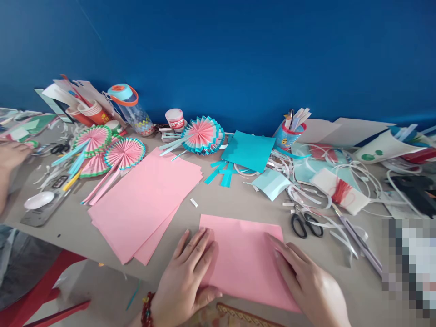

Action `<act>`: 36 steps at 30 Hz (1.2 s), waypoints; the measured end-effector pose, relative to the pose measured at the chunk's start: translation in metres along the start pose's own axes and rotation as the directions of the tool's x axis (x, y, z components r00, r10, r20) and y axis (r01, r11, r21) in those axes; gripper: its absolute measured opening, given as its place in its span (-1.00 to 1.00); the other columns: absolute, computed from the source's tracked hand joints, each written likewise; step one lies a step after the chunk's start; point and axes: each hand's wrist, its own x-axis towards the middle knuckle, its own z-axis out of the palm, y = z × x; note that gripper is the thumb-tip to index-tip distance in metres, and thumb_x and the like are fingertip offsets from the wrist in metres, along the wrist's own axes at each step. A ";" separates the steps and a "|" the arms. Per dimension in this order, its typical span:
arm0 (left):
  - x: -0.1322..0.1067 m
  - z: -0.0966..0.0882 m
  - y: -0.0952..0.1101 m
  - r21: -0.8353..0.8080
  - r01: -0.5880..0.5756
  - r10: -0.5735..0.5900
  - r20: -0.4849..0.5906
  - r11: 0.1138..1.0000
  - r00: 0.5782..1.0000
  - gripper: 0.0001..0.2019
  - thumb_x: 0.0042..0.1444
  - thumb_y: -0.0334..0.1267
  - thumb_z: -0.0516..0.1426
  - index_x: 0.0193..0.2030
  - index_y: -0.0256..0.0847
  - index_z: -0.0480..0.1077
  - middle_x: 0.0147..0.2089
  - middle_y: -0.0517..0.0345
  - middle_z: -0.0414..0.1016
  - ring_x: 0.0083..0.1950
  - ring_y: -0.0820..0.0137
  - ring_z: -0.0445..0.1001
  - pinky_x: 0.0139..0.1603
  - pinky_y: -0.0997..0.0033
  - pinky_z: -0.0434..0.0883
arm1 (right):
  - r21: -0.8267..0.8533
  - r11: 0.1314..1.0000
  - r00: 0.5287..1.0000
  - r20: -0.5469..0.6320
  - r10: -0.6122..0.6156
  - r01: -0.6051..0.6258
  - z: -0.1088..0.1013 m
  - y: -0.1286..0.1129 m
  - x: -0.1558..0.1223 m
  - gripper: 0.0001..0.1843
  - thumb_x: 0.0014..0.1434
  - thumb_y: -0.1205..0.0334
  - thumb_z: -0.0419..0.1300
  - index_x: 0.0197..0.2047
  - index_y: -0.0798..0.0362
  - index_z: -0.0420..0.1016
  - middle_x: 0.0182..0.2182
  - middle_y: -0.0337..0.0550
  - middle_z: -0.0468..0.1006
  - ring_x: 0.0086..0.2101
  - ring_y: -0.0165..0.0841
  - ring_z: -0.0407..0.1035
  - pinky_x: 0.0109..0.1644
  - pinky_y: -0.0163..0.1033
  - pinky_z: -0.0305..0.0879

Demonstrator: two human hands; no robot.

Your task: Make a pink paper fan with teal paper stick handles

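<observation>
A sheet of pink paper (243, 259), apparently folded, lies in front of me at the table's near edge. My left hand (190, 272) rests on its left side, fingers stretched out and thumb by the near edge. On the right side, my right hand (306, 281) lies with extended fingers touching the paper. A red beaded bracelet (147, 311) circles my left wrist. To the left is a stack of larger pink sheets (146, 200). Black-handled scissors (306, 225) lie beyond my right hand, near a utility knife (359, 240).
Pleated paper fans (124, 153) lie at the left, and another pleated fan (203, 135) at the back. Teal paper (250, 150), white strips (303, 193) and a pen cup (289, 134) stand along the blue wall. Another person's hand (13, 159) is at the far left.
</observation>
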 end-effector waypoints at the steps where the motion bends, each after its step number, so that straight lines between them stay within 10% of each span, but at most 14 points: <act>1: 0.000 0.000 0.000 0.000 0.001 -0.001 -0.001 1.000 1.000 -0.26 0.27 0.15 0.02 0.43 -0.31 0.08 0.50 -0.11 -0.03 0.48 0.00 -0.02 0.44 -0.11 0.01 | -0.001 1.000 1.000 -0.002 -0.007 0.007 0.000 0.000 0.000 -0.55 0.40 0.19 -0.13 -0.01 -0.05 0.60 -0.21 -0.16 0.66 -0.63 -0.46 0.48 -0.68 -0.43 0.27; 36: 0.002 0.003 0.000 0.043 0.052 -0.049 -0.065 0.998 0.997 -0.22 0.23 0.12 0.08 0.43 -0.34 0.06 0.49 -0.13 -0.02 0.46 0.00 0.03 0.37 0.03 0.15 | 0.096 0.993 0.998 0.029 0.060 -0.062 -0.007 -0.003 0.005 -0.58 0.34 0.22 -0.07 -0.01 -0.04 0.62 -0.25 -0.14 0.66 -0.62 -0.46 0.47 -0.62 -0.44 0.33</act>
